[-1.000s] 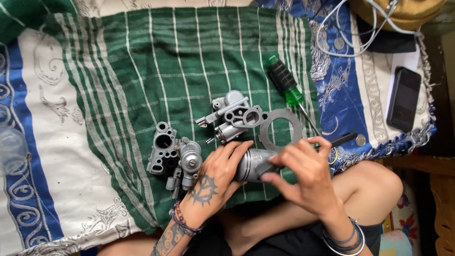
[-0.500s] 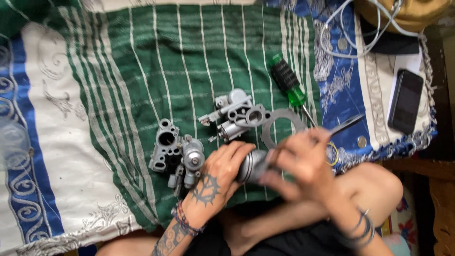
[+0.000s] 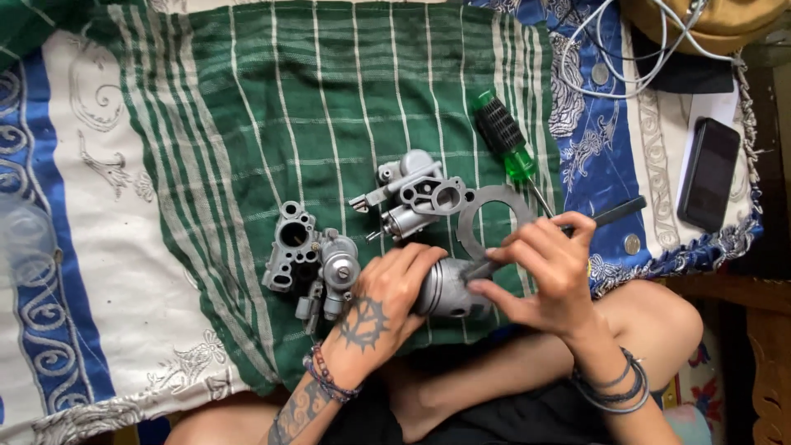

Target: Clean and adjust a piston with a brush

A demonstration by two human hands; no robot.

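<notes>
- Left hand [image 3: 383,305] is wrapped around a grey metal cylinder [image 3: 449,290], just above the lap.
- Right hand [image 3: 544,268] pinches a dark slim tool [image 3: 606,216], tip touching the cylinder's right end.
- Tool slants up-right.

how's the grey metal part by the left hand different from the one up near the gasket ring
The carburetor body beside the left hand is blocky, with a round bore facing up. The upper casting by the flat gasket ring is longer, lies slanted, and has a thin lever sticking out to its left. Both are bare grey metal and lie untouched on the green striped cloth.
</notes>
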